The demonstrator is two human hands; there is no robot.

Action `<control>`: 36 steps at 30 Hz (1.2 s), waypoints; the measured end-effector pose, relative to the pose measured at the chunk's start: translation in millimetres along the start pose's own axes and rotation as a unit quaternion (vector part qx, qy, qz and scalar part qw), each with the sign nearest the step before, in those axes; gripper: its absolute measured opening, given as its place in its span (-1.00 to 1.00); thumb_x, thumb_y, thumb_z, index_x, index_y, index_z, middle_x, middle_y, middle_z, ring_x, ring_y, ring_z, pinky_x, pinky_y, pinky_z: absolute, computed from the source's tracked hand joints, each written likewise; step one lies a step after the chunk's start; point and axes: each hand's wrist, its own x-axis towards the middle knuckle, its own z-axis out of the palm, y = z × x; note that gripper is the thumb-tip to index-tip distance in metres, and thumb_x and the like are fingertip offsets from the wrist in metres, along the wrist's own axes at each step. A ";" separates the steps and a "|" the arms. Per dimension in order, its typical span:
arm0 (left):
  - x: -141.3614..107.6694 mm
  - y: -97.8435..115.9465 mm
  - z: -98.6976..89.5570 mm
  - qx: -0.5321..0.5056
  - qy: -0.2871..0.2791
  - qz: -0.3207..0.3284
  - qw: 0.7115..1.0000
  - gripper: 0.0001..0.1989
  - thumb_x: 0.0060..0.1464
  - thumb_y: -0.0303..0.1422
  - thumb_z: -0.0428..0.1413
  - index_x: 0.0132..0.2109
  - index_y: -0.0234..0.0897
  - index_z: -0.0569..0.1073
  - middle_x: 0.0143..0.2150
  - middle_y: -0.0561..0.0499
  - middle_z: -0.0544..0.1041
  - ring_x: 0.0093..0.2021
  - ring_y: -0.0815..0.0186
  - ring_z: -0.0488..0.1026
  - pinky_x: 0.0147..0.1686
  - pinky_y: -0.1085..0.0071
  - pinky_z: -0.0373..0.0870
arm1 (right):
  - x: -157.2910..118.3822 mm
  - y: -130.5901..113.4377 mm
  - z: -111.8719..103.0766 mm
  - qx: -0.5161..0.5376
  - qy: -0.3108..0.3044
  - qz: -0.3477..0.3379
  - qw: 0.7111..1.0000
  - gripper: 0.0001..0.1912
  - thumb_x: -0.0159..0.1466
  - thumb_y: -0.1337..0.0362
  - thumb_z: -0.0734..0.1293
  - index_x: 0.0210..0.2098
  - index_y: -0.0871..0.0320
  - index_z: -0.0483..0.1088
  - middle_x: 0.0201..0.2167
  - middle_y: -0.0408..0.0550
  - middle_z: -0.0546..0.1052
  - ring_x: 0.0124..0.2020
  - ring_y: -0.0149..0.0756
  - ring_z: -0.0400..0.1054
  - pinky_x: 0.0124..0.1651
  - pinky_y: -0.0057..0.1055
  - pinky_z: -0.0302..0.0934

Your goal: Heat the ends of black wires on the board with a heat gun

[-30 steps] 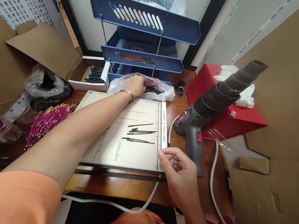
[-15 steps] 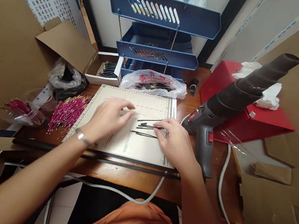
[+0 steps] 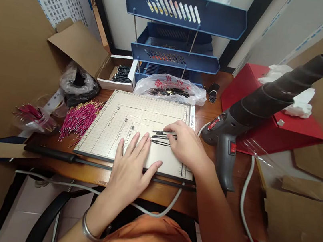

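Several thin black wires (image 3: 159, 137) lie roughly parallel on the pale, grid-printed board of a paper trimmer (image 3: 104, 128). My right hand (image 3: 186, 145) is bent over their right ends, thumb and fingers closed around them; those ends are hidden beneath the hand. Close by on the left, my left hand (image 3: 131, 161) lies palm down with fingers spread, across the board's front edge. It holds nothing, and its fingertips are just left of the wires. The trimmer's long black arm (image 3: 50, 153) runs along the front of the board.
Magenta wires (image 3: 81, 119) are heaped left of the board. Behind it sit a plastic bag (image 3: 172, 88) of dark wires, a white box (image 3: 115, 85) and a blue rack (image 3: 177, 58). A heat gun (image 3: 227, 147) stands right, before a red box (image 3: 290, 134). A grey cable (image 3: 245, 190) hangs there.
My left hand has come down and nearer to me, from hovering with bent fingers to flat and spread. My right hand stays at the wires. The view has shifted slightly.
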 end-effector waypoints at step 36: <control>36.7 -16.6 -4.5 -0.043 -0.048 0.059 0.996 -0.49 0.55 -0.11 0.02 0.47 -0.22 0.43 0.52 -0.10 0.44 0.61 -0.12 0.22 0.58 -0.39 0.06 | 17.7 -7.5 -10.2 0.003 -0.063 0.010 0.998 -0.76 0.44 0.36 0.30 -0.11 0.16 0.64 -0.02 0.06 0.68 -0.07 -0.20 0.54 -0.06 -0.34 0.22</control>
